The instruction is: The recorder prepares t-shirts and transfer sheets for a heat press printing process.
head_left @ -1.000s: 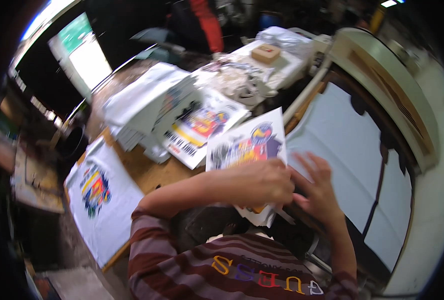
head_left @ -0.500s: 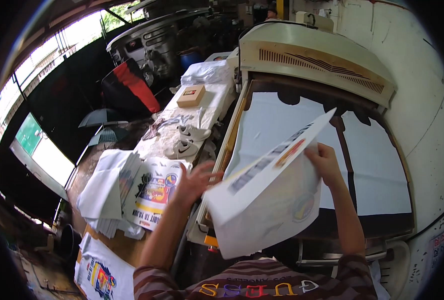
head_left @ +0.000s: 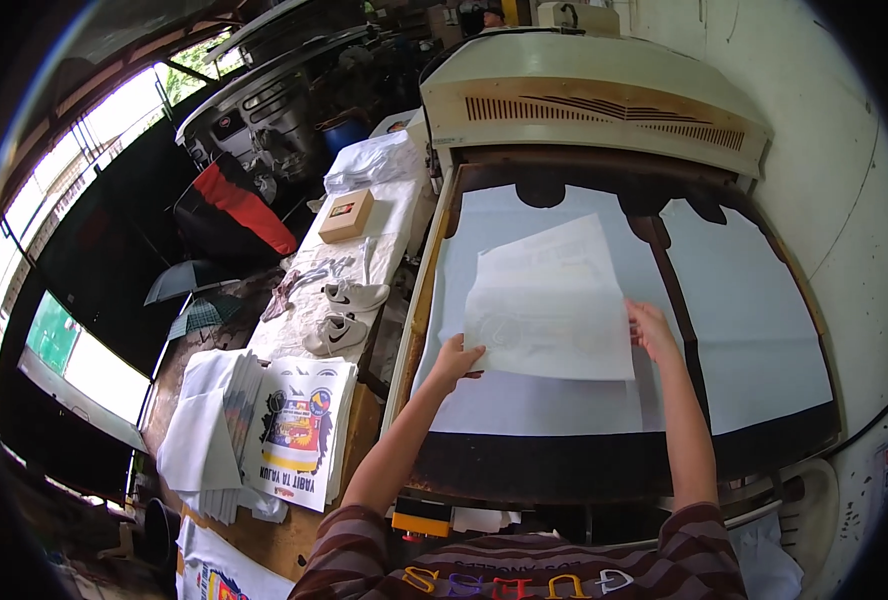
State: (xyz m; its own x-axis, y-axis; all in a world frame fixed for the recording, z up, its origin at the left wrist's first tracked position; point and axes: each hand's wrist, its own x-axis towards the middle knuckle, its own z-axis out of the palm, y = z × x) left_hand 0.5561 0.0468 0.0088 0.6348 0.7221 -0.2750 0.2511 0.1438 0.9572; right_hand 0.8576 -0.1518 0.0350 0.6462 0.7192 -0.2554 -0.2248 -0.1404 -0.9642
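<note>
A white printed sheet [head_left: 549, 310], its print showing faintly through the back, is held face down over the pale blue fabric piece [head_left: 464, 405] on the heat press bed. At its lower left edge my left hand [head_left: 456, 360] pinches the sheet between thumb and fingers. My right hand [head_left: 652, 330] grips the opposite edge, its fingers partly behind the paper. A second pale fabric piece [head_left: 754, 330] lies to the right, past a dark gap. Whether the sheet touches the fabric below cannot be made out.
The press hood [head_left: 594, 100] rises behind the bed. On the left stand a stack of printed sheets [head_left: 299, 430], a stack of folded white sheets [head_left: 204, 430], white sneakers [head_left: 349, 310], a cardboard box [head_left: 346, 217] and folded white cloth [head_left: 369, 160]. A yellow control box [head_left: 422, 521] juts out below.
The sheet has been turned so its print faces down and brought over the left fabric piece. My left hand, open before, has moved right and taken hold of its left edge.
</note>
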